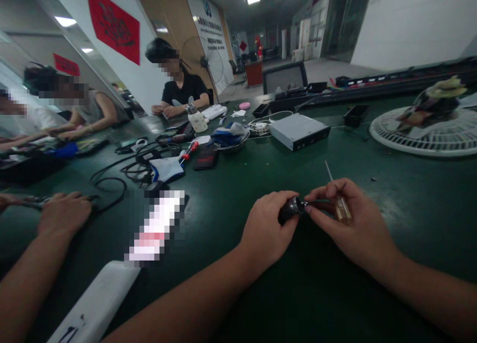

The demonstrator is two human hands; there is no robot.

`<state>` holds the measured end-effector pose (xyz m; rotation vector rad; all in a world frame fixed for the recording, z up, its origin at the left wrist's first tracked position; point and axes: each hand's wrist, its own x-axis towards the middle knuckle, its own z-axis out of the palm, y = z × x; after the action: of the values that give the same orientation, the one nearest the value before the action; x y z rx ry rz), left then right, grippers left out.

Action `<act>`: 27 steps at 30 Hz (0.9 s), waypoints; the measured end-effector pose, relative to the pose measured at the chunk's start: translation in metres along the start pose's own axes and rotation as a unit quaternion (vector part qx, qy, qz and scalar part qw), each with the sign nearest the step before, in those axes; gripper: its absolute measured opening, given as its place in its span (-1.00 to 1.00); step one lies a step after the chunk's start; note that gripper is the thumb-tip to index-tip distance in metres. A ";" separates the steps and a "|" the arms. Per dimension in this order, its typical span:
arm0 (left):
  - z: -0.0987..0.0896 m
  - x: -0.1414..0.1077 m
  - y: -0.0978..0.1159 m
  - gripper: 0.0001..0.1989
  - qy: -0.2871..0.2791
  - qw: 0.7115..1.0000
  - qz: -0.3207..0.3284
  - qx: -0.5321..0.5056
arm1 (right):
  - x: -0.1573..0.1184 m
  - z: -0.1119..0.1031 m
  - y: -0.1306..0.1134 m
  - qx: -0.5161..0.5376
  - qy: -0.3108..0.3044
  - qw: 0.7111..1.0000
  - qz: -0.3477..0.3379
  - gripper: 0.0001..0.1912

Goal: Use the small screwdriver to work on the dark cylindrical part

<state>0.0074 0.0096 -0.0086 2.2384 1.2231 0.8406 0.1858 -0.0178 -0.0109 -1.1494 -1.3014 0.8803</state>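
Note:
My left hand [266, 228] is wrapped round a dark cylindrical part [291, 210], whose round open end faces right. Just right of that opening, the thumb and index fingertip of my right hand [354, 223] pinch a small metal piece [305, 204], too small to make out. The same hand also holds a screwdriver with a clear yellowish handle [342, 209] between its fingers, the thin shaft pointing up and away. Both hands are above the green table [231, 189], their fingertips close together.
A blurred lit screen [158, 228] and a white case [100, 298] lie left. Another person's hand [65, 214] is at far left. Cables [143, 159], a cloth glove [167, 168], a grey box-shaped drive [298, 129] and a white fan grille [428, 131] lie beyond.

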 end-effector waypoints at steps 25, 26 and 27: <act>-0.002 -0.001 0.005 -0.72 -0.011 0.998 0.056 0.034 | 0.001 -0.002 0.002 -0.044 -0.017 0.999 0.016 -0.73; -0.002 -0.001 0.006 -0.72 -0.004 0.998 0.049 0.036 | 0.001 -0.002 0.002 -0.034 -0.011 0.999 0.011 -0.78; -0.002 -0.001 0.006 -0.73 0.004 0.999 0.039 0.038 | 0.001 -0.003 0.002 -0.024 -0.004 1.000 0.003 -0.80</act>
<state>0.0087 0.0057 -0.0041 2.3590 1.1970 0.8470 0.1887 -0.0167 -0.0118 -1.1885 -1.3315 0.8628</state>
